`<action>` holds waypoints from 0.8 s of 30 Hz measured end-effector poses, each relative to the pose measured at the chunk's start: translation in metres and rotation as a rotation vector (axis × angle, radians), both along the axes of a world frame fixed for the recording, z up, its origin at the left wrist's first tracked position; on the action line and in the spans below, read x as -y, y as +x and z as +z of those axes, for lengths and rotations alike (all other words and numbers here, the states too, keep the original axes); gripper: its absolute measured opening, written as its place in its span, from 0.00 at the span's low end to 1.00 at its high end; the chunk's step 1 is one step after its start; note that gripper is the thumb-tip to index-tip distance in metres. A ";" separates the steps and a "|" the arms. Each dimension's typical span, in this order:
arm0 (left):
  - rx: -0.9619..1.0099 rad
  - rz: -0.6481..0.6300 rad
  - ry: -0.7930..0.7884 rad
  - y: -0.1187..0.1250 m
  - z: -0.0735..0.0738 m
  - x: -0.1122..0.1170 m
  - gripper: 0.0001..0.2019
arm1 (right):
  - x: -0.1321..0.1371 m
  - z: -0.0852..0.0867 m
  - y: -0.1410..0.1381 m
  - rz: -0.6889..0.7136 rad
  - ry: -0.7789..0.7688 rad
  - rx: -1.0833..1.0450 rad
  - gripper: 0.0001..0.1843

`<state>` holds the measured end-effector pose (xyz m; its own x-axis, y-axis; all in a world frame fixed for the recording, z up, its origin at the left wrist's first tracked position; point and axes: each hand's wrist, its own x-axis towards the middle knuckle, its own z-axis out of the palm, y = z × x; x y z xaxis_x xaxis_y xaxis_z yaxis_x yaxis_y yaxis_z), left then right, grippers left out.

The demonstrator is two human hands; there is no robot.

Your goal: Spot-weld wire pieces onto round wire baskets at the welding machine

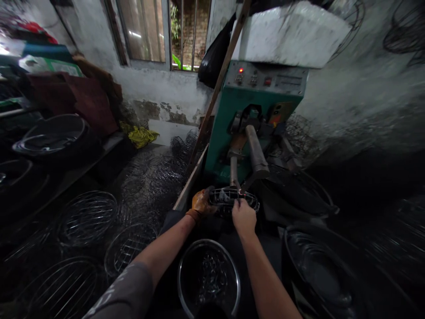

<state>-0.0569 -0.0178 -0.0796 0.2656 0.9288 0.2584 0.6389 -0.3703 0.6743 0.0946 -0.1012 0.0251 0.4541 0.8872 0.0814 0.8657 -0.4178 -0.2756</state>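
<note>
Grey, peeling wall (159, 91) closes off the far side, with one barred window (166, 35) cut off at the top. Dim light blurs both edges of the room. Far right of centre stands one green machine (217, 137), one red light lit on its panel; two metal rods (257, 150) reach down from it toward one round wire basket (229, 193). This basket is held just below the rod ends, its near side partly covered by the hands. On its left edge, the left hand (201, 202), in what looks like an orange glove, is curled around the rim, fingertips hard to make out. Right hand (244, 215) is nearly closed, pinching the near edge; its fingertips are hidden from above. Rods and basket leave little room on the far side; nearer, a dark gap separates the hands from one bowl (179, 279) of small shiny pieces, cut off below. Three round wire racks (86, 217) can be counted at left, beside a wire heap (159, 177) too tangled to count.
</note>
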 end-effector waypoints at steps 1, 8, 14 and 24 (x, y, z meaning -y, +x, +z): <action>-0.027 -0.014 0.048 0.001 0.005 0.000 0.44 | 0.001 -0.001 0.005 -0.019 0.006 -0.007 0.15; -0.145 -0.058 0.180 0.013 0.034 -0.003 0.42 | -0.001 -0.007 0.031 -0.102 -0.008 -0.027 0.17; -0.146 -0.080 0.192 0.018 0.032 -0.003 0.42 | -0.002 -0.010 0.036 -0.101 0.009 -0.065 0.18; -0.291 -0.088 0.182 0.023 0.054 0.004 0.42 | -0.004 -0.027 0.058 -0.078 0.119 -0.137 0.18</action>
